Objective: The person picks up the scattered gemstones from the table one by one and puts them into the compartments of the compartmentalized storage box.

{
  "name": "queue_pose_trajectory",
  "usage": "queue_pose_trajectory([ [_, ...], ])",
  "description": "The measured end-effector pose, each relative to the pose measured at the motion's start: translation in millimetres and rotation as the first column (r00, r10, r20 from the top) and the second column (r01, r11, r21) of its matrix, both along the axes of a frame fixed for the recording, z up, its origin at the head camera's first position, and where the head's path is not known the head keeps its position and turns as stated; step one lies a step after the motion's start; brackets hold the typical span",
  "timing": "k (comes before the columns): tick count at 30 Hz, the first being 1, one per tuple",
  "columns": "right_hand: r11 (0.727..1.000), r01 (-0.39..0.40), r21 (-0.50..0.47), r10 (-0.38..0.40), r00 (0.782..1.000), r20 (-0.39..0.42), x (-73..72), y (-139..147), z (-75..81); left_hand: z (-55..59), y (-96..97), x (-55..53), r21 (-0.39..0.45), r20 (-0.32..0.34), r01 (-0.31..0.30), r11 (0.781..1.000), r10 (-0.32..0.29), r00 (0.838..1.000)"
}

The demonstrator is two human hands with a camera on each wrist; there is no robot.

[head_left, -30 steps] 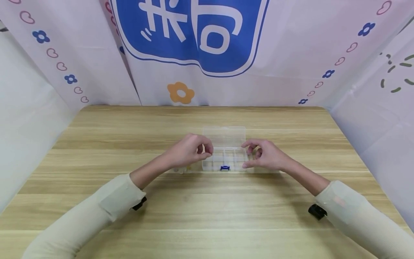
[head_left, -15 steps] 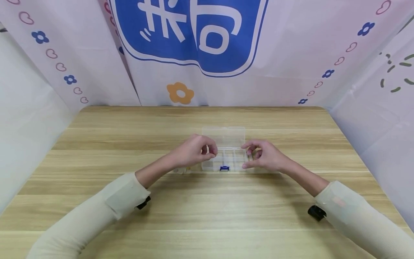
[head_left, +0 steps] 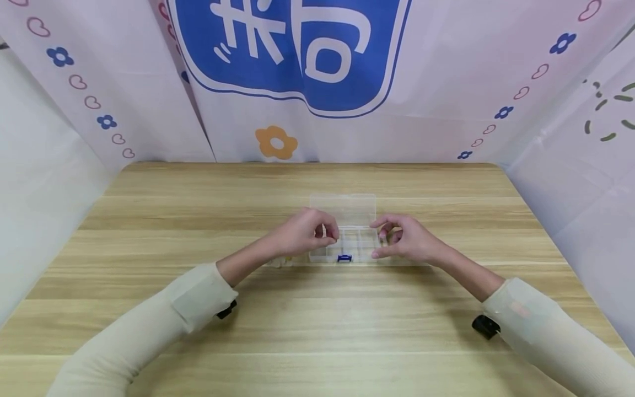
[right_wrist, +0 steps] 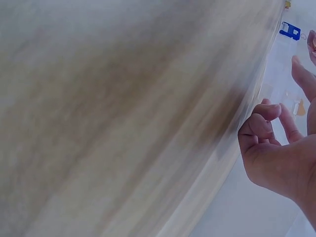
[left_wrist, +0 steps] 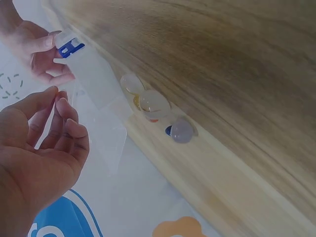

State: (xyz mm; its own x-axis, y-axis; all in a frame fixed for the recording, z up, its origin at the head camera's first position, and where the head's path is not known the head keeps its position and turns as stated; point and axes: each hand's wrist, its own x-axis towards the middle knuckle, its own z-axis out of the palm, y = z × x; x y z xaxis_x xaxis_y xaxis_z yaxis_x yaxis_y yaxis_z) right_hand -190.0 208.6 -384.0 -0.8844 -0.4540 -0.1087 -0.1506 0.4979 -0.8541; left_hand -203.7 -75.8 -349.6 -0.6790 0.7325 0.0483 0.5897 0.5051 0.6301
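A clear plastic compartment box (head_left: 351,246) with a blue clasp (head_left: 344,258) lies on the table, its clear lid (head_left: 349,208) folded back. Over its left compartments, my left hand (head_left: 310,231) pinches thumb and forefinger together. Something tiny seems to be between those fingertips, mostly hidden; a thin small loop (right_wrist: 303,36) shows beside them in the right wrist view. With thumb at the front corner and forefinger near the hinge, my right hand (head_left: 409,238) holds the box's right end. Left of the box sit several clear rounded pieces (left_wrist: 154,103) with yellow, red and blue bits.
The wood-grain table (head_left: 317,325) stretches in front of the box. Behind it hangs a white printed cloth (head_left: 397,132) with a blue sign and an orange flower. White cloth walls stand at both sides.
My left hand has moved a little to the right, from the box's left edge to over its left compartments, fingertips still pinched. The right hand and box have stayed in place.
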Motion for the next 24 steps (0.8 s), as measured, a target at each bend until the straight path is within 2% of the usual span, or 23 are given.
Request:
queue_pose_trajectory([
  [9, 1.0, 0.007, -0.004, -0.007, 1.0, -0.005, -0.6, -1, -1.0, -3.1, 7.0, -2.9, 0.022, 0.022, -0.01, 1.0, 0.009, 1.0],
  [24, 1.0, -0.013, 0.002, 0.013, 1.0, -0.016, 1.1, 0, 1.5, -0.4, 11.7, -5.9, 0.044, 0.04, -0.008, 0.999, 0.006, 0.999],
])
